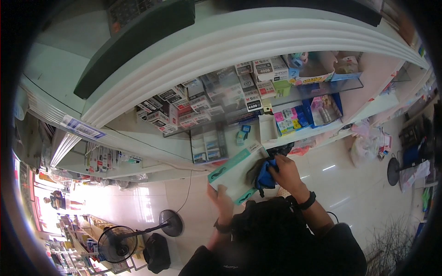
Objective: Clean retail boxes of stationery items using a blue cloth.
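My left hand (221, 201) grips the near left edge of a shallow white and teal cardboard box (230, 183), printed with moustache shapes. The box is tilted in front of my body. Bunched in my right hand (288, 171) is a blue cloth (266, 174), pressed at the box's right side; a dark, blurred part of it lies over the white surface. Just beyond the box, on the lower shelf, are a small empty white carton (268, 128) and a few small blue and teal items (243, 134).
Small product boxes (193, 103) crowd a glass shelf ahead. A tray of coloured packets (289, 120) sits below it. Plastic bags (366, 148) lie on the floor at right. A standing fan (117, 244) and a black bag (157, 253) are at lower left. A person (57, 200) stands far left.
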A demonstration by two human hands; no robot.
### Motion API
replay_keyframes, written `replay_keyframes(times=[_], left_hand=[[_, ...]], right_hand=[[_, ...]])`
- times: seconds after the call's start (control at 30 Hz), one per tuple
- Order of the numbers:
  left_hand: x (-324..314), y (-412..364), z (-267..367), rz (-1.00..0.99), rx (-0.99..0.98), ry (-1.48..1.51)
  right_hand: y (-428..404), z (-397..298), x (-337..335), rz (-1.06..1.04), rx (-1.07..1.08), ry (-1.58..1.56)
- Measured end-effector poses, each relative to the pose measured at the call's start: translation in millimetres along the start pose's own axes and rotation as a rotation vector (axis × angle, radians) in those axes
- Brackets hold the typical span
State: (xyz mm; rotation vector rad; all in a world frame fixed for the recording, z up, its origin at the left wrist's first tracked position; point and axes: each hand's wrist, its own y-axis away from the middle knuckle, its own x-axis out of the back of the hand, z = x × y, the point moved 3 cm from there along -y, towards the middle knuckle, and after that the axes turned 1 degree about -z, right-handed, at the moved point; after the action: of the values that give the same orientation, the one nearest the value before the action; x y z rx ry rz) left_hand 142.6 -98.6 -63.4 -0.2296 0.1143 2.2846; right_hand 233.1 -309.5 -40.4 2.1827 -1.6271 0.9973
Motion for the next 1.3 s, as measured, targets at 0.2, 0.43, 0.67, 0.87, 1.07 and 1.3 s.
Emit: replay_keyframes(times=[0.2, 0.43, 0.67, 0.87, 1.07, 1.3], left_hand=[[-8, 1, 7, -0.486, 0.243, -0.118], [-24, -4, 50, -1.162, 0.311, -0.037], [-36, 7, 24, -0.638, -0.107, -0.514], [-27, 5, 8, -0.396, 0.048, -0.388], [-32, 12, 11, -0.268, 0.022, -0.247], [-28, 14, 17, -0.206, 0.017, -0.329]], right_hand=[[-9, 11, 15, 0.156, 0.099, 0.152], [-23, -12, 33, 0.156, 0.345, 0.364], [-21, -30, 11, 0.157, 0.460, 0.319], [-12, -20, 0, 0.279, 0.256, 0.228], [1, -6, -23, 0.118, -0.135, -0.006], [19, 6, -48, -0.062, -0.155, 0.134]])
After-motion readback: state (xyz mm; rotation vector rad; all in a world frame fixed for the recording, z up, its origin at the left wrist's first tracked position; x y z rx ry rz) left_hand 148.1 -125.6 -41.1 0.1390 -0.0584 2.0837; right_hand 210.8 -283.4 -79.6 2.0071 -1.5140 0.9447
